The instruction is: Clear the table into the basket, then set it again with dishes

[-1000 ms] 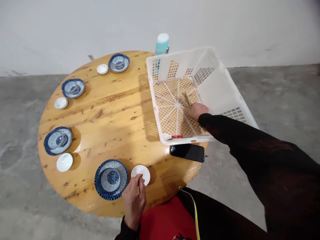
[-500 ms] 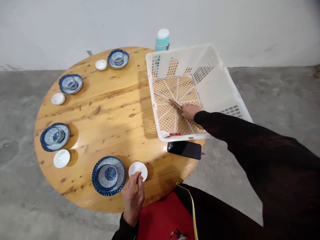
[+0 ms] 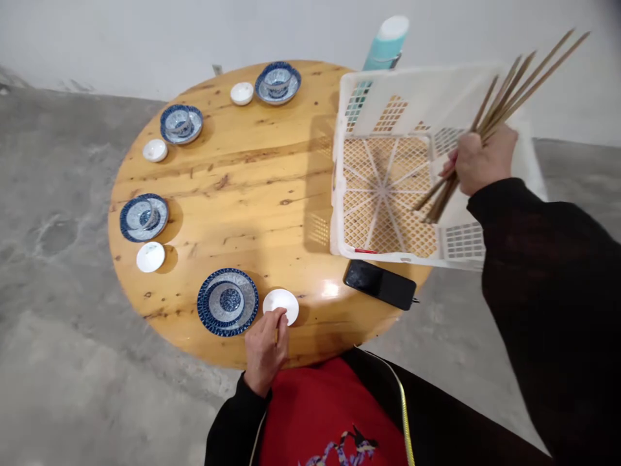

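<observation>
My right hand (image 3: 485, 155) is closed round a bundle of brown wooden chopsticks (image 3: 509, 103), raised over the right part of the white plastic basket (image 3: 407, 257). The bundle tilts, its upper ends fanned apart. My left hand (image 3: 266, 349) is pinched at the near rim of a small white bowl (image 3: 279, 300) by the table's front edge; its fingertips hide part of that rim. Left of this bowl sits a blue-patterned plate (image 3: 206, 310) with a blue-patterned bowl (image 3: 229, 300) on it. Inside the basket, a red-handled utensil (image 3: 365, 250) lies along the near wall, mostly hidden.
Around the wooden table (image 3: 252, 200) stand more blue-patterned settings (image 3: 144, 217), each beside a small white bowl (image 3: 150, 257). A black phone (image 3: 380, 285) lies before the basket. Behind the basket is a turquoise bottle (image 3: 385, 48). A wall rises behind the table.
My right hand has lifted the chopsticks from the basket floor, up and to the right. My left hand stays at the small white bowl. The view has shifted, moving the table rightward and up.
</observation>
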A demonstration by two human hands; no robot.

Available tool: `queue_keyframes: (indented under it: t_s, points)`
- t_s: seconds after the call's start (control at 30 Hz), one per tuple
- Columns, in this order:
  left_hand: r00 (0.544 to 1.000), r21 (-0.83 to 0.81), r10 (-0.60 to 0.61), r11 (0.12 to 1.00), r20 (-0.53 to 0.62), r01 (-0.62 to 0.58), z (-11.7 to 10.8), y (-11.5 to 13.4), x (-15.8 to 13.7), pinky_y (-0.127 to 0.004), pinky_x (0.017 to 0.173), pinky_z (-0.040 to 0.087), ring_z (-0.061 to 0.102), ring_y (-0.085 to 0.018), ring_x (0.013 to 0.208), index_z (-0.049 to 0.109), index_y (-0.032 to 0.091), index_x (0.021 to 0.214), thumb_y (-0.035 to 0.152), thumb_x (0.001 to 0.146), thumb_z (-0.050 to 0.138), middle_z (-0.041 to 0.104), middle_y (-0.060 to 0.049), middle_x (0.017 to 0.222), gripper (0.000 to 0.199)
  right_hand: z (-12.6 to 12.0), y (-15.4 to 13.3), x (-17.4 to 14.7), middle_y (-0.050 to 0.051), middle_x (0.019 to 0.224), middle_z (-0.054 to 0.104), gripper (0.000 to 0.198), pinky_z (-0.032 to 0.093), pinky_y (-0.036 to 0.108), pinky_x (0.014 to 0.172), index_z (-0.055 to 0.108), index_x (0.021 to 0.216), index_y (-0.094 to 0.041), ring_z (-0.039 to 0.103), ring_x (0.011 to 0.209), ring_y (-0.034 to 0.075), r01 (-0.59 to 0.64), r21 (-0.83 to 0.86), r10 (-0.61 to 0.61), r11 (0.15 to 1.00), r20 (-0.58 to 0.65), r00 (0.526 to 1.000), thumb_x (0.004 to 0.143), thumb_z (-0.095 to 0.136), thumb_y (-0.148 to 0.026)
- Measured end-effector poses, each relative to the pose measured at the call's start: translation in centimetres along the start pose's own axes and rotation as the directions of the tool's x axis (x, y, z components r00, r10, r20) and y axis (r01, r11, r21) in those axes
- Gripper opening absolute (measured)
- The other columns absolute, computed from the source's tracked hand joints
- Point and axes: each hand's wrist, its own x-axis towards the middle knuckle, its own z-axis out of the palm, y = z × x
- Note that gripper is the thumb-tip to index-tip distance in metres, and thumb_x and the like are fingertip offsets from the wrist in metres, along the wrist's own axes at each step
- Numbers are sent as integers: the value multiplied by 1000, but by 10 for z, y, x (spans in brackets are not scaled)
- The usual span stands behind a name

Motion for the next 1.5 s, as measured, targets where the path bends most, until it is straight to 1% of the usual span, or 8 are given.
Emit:
queue_keyframes:
  t_s: [0.13,0.37,0.5,0.73,0.93,1.1,1.37,1.5]
  points:
    - [998,-111,-44,993,-53,38,-4,-6,13,-21,70,56,75,-14,71,70,17,103,25,104,51,78,-4,83,21,-44,-85,-43,-7,60,38,28,37,26,50,42,77,-25,37,46,7,35,747,44,664,-86,995,103,43,-18]
    - [999,-250,45,967,-13,-46,-27,-11,37,-22,75,58,75,-13,74,70,16,105,24,104,47,78,-5,84,25,-26,-197,-187,-7,64,41,30,41,22,47,44,78,-26,43,47,5,473,818,-193,328,-432,881,103,55,-36]
    - [996,-207,66,975,-59,-77,-49,-44,19,-21,73,57,75,-12,74,69,18,103,19,103,50,77,-4,83,19,73,-201,-231,-9,61,44,48,49,25,45,45,83,-26,44,42,7,497,811,-100,308,-492,865,92,64,-69]
    - [995,-110,-87,991,-44,82,-90,-103,-27,-21,69,56,75,-13,70,68,18,105,20,103,52,77,-3,83,16,207,-137,-266,0,74,58,46,62,43,73,52,94,-25,66,68,19,197,741,-134,642,-145,980,97,51,-71]
    - [993,-212,-116,971,-16,110,-91,-113,-15,-24,72,56,72,-13,71,68,18,104,23,103,51,76,-4,85,17,185,-150,-272,-1,66,53,44,61,44,81,52,80,-25,63,66,19,168,754,-102,635,-134,986,99,51,-65]
    - [992,-354,-73,930,99,104,-84,-97,51,-34,95,55,69,-22,109,65,18,116,35,101,55,72,-12,116,25,127,-204,-285,-5,67,48,46,62,35,74,48,79,-25,56,59,12,-88,937,-149,338,146,978,92,65,-66]
    - [711,-699,29,214,703,682,-70,-79,63,-26,58,50,62,-13,59,60,14,90,75,76,75,66,-4,75,64,100,-231,-332,-1,71,59,54,50,25,48,55,79,-22,58,58,13,-611,754,-232,243,656,718,72,85,-67]
    - [731,-728,-95,69,676,682,-71,-83,35,-21,44,33,45,-6,44,59,14,89,69,74,80,58,2,64,61,109,-222,-349,3,76,66,56,46,25,48,66,82,-19,59,62,14,-592,720,-189,362,678,710,70,84,-70]
